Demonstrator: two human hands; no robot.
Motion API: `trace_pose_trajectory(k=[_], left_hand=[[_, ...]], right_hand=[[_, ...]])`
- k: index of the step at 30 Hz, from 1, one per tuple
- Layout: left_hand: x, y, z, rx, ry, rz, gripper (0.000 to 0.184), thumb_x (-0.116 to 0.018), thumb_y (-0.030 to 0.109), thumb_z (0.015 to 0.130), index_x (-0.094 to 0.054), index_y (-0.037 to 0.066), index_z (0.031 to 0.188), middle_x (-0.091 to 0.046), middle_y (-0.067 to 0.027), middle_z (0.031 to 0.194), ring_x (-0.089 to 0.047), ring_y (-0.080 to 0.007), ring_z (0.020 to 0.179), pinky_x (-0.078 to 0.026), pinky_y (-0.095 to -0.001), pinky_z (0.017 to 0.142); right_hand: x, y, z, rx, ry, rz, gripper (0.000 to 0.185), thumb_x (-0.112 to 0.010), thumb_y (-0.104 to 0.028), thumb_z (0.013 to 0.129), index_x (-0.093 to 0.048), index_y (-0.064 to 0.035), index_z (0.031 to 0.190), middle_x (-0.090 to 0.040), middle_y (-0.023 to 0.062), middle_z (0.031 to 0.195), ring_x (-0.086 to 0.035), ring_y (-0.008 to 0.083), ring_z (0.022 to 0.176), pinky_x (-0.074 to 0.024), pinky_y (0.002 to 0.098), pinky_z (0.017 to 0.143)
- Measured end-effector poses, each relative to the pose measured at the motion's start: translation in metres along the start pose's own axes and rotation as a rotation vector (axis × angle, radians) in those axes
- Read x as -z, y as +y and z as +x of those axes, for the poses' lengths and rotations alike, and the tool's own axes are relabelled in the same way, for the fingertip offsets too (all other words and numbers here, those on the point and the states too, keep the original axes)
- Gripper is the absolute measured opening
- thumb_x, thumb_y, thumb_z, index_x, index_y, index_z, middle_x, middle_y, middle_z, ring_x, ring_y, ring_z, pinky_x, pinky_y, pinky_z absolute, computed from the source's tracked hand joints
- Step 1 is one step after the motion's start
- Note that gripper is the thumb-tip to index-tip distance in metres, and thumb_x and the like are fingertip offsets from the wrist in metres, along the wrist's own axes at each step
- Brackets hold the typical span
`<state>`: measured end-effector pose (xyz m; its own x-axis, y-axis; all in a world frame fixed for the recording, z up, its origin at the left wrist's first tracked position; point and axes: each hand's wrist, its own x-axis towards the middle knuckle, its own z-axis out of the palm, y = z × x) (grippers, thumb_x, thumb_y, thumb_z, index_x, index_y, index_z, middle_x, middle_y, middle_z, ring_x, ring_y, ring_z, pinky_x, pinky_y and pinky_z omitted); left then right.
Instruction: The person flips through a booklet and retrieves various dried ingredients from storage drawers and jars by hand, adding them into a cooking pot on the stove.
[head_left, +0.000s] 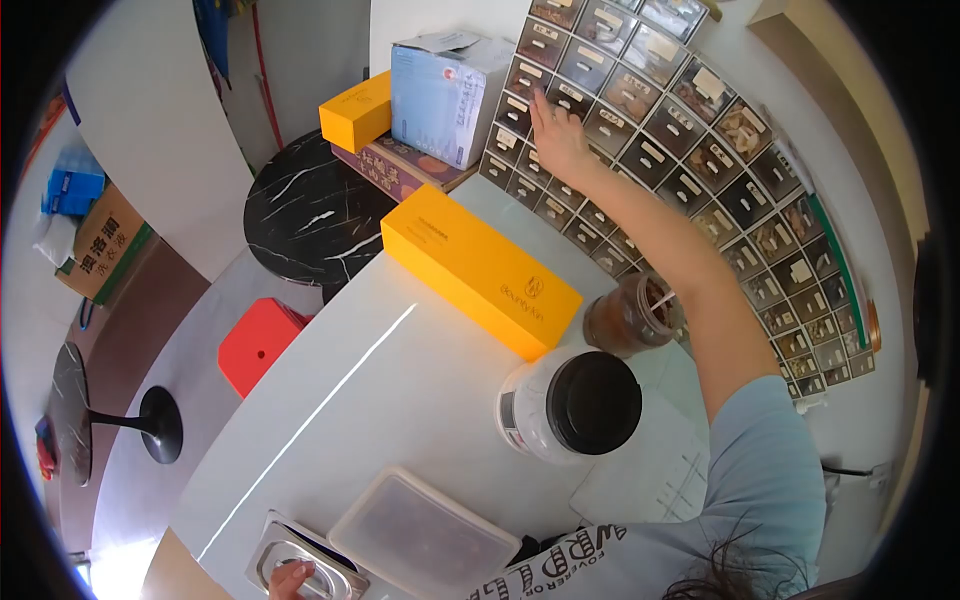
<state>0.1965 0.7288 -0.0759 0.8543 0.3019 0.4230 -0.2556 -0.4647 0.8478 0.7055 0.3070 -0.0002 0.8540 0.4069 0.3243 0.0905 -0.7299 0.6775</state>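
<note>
My right hand (560, 137) is raised to the wall of small labelled drawers (643, 157), its index finger stretched out against a drawer at the upper left of the unit. Nothing shows in that hand. At the bottom edge my left hand (290, 580) is partly in view, its fingers at the metal lid (325, 577) of a steel container. Whether those fingers grip the lid's handle is hard to make out. Right of that container lies a translucent plastic box (425, 535).
A long yellow box (480, 270), a black-lidded white jar (595, 403) and a brown-filled jar (628, 315) stand on the grey table (330, 400). Behind are a blue-white carton (445, 100), a smaller yellow box (357, 112) and a black round table (300, 212). A red stool (262, 345) is left.
</note>
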Motion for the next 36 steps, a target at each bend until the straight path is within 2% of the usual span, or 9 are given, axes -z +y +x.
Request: trace_pose_trajectory(k=[1,7,10,15,18,23,25,30,36], left_hand=[[0.001,0.000,-0.001,0.004,-0.003,0.001,0.032,-0.043,0.025,0.091,-0.058,0.000,0.104,-0.060,-0.0165,0.092,-0.057,-0.0258,0.087,-0.045,-0.0378,0.084],[0.004,-0.001,-0.010,0.016,0.006,-0.001,0.030,-0.043,0.023,0.091,-0.058,0.000,0.104,-0.060,-0.0160,0.092,-0.057,-0.0250,0.086,-0.045,-0.0375,0.083],[0.005,-0.001,-0.012,0.017,0.005,0.001,0.029,-0.043,0.021,0.091,-0.058,0.001,0.103,-0.060,-0.0157,0.091,-0.057,-0.0246,0.086,-0.045,-0.0373,0.083],[0.010,0.000,-0.015,0.021,-0.009,0.005,0.027,-0.043,0.019,0.090,-0.058,0.001,0.103,-0.060,-0.0153,0.091,-0.057,-0.0240,0.086,-0.045,-0.0369,0.083],[0.012,-0.001,-0.013,0.019,-0.033,-0.002,0.026,-0.043,0.018,0.090,-0.058,0.001,0.103,-0.060,-0.0151,0.090,-0.057,-0.0236,0.085,-0.045,-0.0367,0.083],[0.012,0.002,-0.006,-0.003,-0.069,-0.023,0.024,-0.044,0.016,0.090,-0.058,0.001,0.102,-0.059,-0.0146,0.090,-0.057,-0.0229,0.085,-0.046,-0.0364,0.083],[0.014,0.005,-0.006,-0.006,-0.081,-0.027,0.023,-0.044,0.015,0.090,-0.058,0.001,0.102,-0.059,-0.0144,0.090,-0.057,-0.0227,0.085,-0.046,-0.0363,0.083],[0.020,0.011,-0.006,-0.019,-0.102,-0.032,0.022,-0.044,0.013,0.089,-0.058,0.002,0.102,-0.059,-0.0140,0.089,-0.056,-0.0220,0.084,-0.046,-0.0360,0.083],[0.024,0.013,-0.007,-0.034,-0.104,-0.046,0.020,-0.044,0.011,0.089,-0.058,0.002,0.101,-0.059,-0.0135,0.088,-0.056,-0.0212,0.084,-0.046,-0.0356,0.082]], right_hand=[[-0.002,0.000,-0.001,0.005,0.053,0.011,0.060,-0.051,-0.012,0.077,-0.036,0.0065,0.132,-0.023,0.0194,0.145,-0.050,0.0279,0.099,-0.0460,0.0349,0.077],[-0.023,-0.012,-0.024,0.060,-0.019,-0.027,0.061,-0.054,-0.013,0.077,-0.036,0.0047,0.133,-0.025,0.0174,0.144,-0.049,0.0276,0.099,-0.0439,0.0367,0.081],[-0.026,-0.025,-0.049,0.176,-0.237,-0.085,0.061,-0.053,-0.013,0.078,-0.035,0.0038,0.134,-0.023,0.0179,0.145,-0.048,0.0290,0.101,-0.0423,0.0371,0.085],[-0.059,-0.043,-0.088,0.269,-0.222,-0.117,0.059,-0.053,-0.015,0.080,-0.036,0.0062,0.133,-0.025,0.0173,0.144,-0.047,0.0278,0.100,-0.0407,0.0371,0.079],[-0.061,-0.052,-0.106,0.285,-0.417,-0.055,0.061,-0.052,-0.012,0.079,-0.034,0.0041,0.135,-0.024,0.0185,0.144,-0.044,0.0271,0.107,-0.0371,0.0366,0.085],[-0.060,-0.059,-0.125,0.186,-0.490,0.057,0.065,-0.054,-0.014,0.077,-0.033,0.0045,0.135,-0.023,0.0210,0.144,-0.041,0.0293,0.110,-0.0351,0.0397,0.088],[-0.049,-0.055,-0.131,0.212,-0.462,-0.045,0.055,-0.043,-0.013,0.084,-0.034,0.0054,0.134,-0.024,0.0214,0.144,-0.043,0.0309,0.108,-0.0363,0.0425,0.083],[-0.043,-0.049,-0.132,0.079,-0.660,0.168,0.070,-0.053,-0.019,0.079,-0.024,0.0062,0.138,-0.019,0.0247,0.144,-0.035,0.0375,0.121,-0.0297,0.0508,0.096],[-0.041,-0.053,-0.141,0.046,-0.731,0.347,0.078,-0.059,-0.018,0.075,-0.021,0.0055,0.139,-0.015,0.0253,0.145,-0.032,0.0389,0.125,-0.0283,0.0530,0.099]])
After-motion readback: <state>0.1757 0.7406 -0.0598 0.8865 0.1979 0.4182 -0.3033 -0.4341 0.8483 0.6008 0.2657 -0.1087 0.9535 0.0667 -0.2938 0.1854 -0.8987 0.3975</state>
